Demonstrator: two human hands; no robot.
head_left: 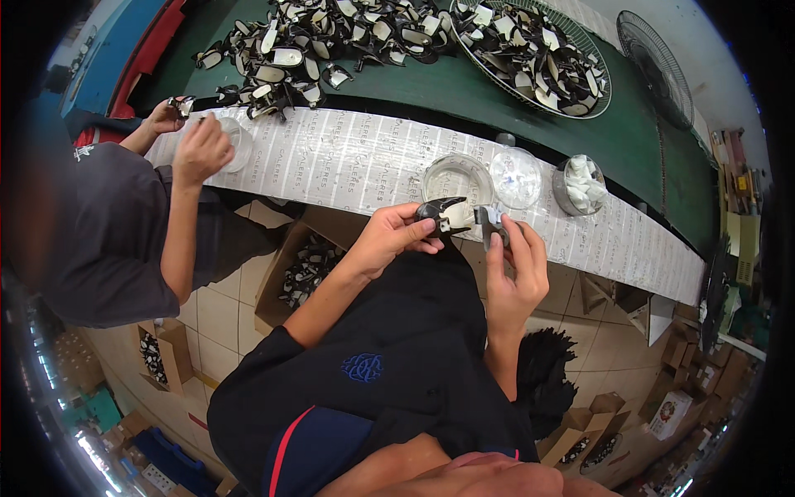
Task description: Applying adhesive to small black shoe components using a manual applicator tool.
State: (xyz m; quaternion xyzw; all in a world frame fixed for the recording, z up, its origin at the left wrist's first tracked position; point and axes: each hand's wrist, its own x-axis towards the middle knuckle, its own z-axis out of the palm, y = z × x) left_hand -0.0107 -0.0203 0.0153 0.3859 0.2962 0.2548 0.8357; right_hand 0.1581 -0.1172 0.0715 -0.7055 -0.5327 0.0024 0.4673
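Left fingers (419, 231) are pinching a curved black piece (431, 209), pale inside; right fingers (519, 241) are holding a dark, flattish piece (487, 224); round clear bowl (457, 177) is sitting just beyond.

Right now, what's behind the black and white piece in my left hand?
Behind the black and white piece, a clear round dish sits on the patterned bench cover. The piece hides part of the dish's near side, so whatever is there can't be seen.

The part (454, 217) is black and white, the table (397, 89) green, the covering (348, 157) patterned grey
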